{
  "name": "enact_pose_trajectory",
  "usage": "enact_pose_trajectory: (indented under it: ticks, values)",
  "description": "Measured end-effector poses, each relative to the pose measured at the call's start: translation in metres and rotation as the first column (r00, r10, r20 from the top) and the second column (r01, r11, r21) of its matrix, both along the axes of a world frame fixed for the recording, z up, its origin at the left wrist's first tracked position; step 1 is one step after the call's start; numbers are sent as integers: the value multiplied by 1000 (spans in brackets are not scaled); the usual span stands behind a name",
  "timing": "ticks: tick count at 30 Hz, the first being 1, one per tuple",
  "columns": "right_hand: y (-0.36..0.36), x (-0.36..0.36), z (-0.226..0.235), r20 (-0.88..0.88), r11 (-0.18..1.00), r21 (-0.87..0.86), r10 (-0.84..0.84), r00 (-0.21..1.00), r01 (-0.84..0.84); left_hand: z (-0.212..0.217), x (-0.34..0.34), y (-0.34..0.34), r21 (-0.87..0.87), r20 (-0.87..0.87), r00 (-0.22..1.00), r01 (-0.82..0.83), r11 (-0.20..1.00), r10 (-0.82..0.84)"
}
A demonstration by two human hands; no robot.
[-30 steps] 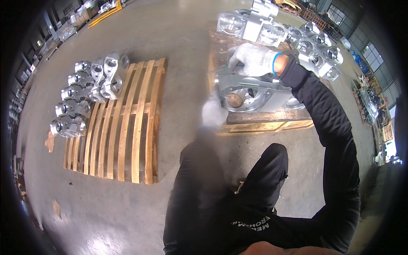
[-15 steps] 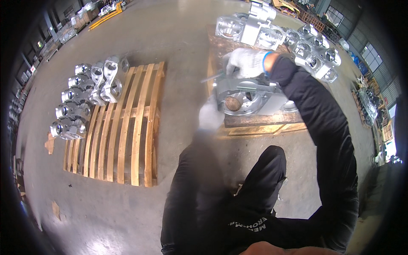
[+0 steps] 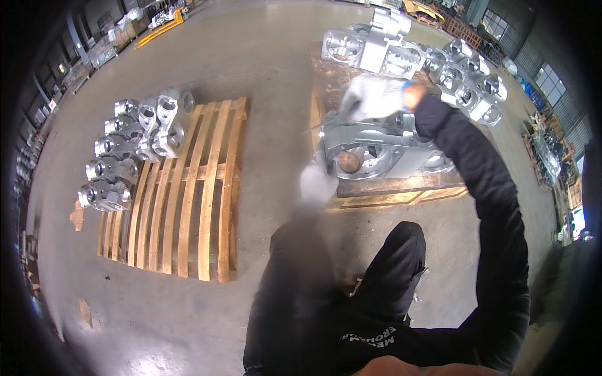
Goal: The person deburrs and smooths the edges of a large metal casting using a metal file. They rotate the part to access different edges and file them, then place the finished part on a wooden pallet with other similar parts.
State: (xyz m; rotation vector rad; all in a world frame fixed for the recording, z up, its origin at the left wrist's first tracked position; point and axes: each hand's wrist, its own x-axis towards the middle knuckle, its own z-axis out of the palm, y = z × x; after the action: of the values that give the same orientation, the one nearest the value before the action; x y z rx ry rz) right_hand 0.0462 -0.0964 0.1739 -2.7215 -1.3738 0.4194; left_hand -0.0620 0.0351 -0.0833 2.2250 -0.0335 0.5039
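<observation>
A silvery metal casting [image 3: 406, 160] with ring-shaped ends lies on the brown wooden board near me, and a round brown patch shows inside its near left ring. My left hand [image 3: 318, 182], in a whitish glove, is closed at the casting's left end, its fingers partly hidden there. Over the casting's far side is my right hand [image 3: 375, 99], in a white glove with a blue cuff, smeared by motion. A thin grey rod-like tool [image 3: 318, 129] sticks out leftward from its closed fingers, too blurred to name.
The board [image 3: 401, 185] rests on a wooden pallet [image 3: 376, 202]. More castings [image 3: 392, 50] stand behind and to the right. Leftward, a slatted pallet [image 3: 182, 207] carries several similar castings [image 3: 119, 147]. A yellow pallet jack [image 3: 160, 31] is far back on the concrete floor.
The whole scene has shifted slightly right and down in the picture. My right hand remains over the casting with the rod-like tool, and my left hand remains at the casting's left end.
</observation>
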Motion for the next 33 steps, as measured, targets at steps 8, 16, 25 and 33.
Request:
enact_pose_trajectory:
  ticks: [8,16,25,33]
  values:
    - [11,-7,17,-126,993,-31,-121,985,118,-3,-1,4,-35,143,990,17,999,-12]
    - [-7,-11,-18,233,991,-104,105,967,-82,-6,3,4,-10,60,998,26,1000,-26]
    - [-20,-57,-24,406,985,-67,170,898,-156,-1,1,2,-83,7,1000,28,996,-28]
    - [-22,-73,-26,283,999,-41,31,959,-20,5,0,0,-83,13,1000,12,996,-11]
